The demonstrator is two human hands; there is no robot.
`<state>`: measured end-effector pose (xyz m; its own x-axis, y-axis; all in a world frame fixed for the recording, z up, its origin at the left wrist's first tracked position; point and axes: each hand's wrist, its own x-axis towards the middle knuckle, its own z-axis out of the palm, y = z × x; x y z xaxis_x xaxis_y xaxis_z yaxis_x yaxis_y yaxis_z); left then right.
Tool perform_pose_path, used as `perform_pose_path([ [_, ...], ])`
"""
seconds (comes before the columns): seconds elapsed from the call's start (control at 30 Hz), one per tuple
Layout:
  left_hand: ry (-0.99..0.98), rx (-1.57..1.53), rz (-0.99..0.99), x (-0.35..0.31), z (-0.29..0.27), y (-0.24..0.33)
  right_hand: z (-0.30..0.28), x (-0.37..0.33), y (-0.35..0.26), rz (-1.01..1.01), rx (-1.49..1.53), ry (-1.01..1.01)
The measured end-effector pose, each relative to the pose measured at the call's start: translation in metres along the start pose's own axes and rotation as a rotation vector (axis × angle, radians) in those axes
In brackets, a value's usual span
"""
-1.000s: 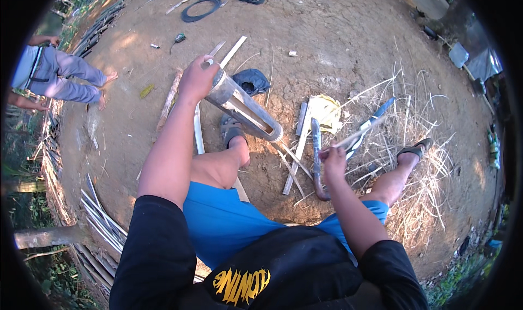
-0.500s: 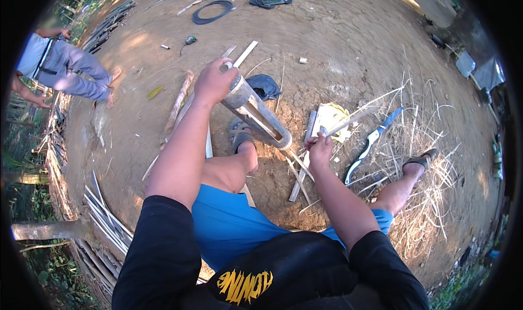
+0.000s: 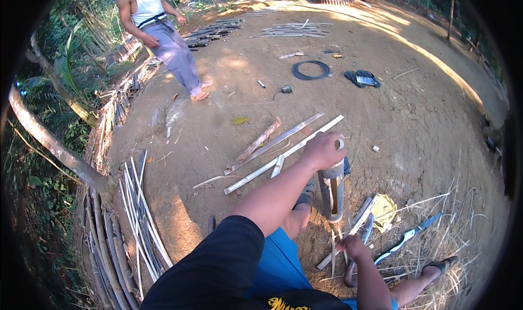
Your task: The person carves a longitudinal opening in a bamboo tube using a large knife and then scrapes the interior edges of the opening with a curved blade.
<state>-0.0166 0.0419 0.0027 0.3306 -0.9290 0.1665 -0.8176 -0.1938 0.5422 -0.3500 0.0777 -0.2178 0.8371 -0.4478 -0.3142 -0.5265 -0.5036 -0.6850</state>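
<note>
My left hand (image 3: 325, 151) is closed around the upper end of a bamboo tube (image 3: 331, 195) with a long slot cut in its side. The tube hangs nearly upright above the ground in front of my leg. Lower and to the right, my right hand (image 3: 354, 246) is closed on a pale, thin bamboo strip (image 3: 364, 214) that points up and away. Beside that hand lies a curved tool with a dark handle (image 3: 350, 274), partly hidden. A blue-and-white tool like a pruning saw (image 3: 408, 236) rests further right, near a yellowish crumpled piece (image 3: 385, 212).
Long split bamboo strips (image 3: 286, 153) lie ahead on the dirt, with a coil of dark tubing (image 3: 310, 70) and slippers (image 3: 362, 79) beyond. Bamboo poles (image 3: 103, 244) are piled left. Thin shavings (image 3: 452, 244) litter the right. Another person (image 3: 163, 35) stands far left.
The view has swung left. The tube now hangs more upright in my left hand. My right hand's strip now points more steeply away. The other person shows more fully.
</note>
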Motion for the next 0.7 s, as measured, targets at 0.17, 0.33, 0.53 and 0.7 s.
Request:
perform_pose_path([
  [0.17,-0.016,-0.039,0.085,0.006,0.007,0.023,-0.025,-0.012,0.055,0.388,1.053,0.951],
  [0.33,0.004,-0.027,0.077,0.008,0.007,0.027,-0.057,0.008,0.083,0.503,1.310,1.484],
  [0.53,-0.046,-0.044,0.126,0.009,0.005,0.037,-0.035,0.028,0.011,0.550,1.135,0.388],
  [0.7,-0.022,-0.062,0.086,-0.001,0.004,0.020,-0.089,-0.009,0.071,0.551,1.171,1.013],
])
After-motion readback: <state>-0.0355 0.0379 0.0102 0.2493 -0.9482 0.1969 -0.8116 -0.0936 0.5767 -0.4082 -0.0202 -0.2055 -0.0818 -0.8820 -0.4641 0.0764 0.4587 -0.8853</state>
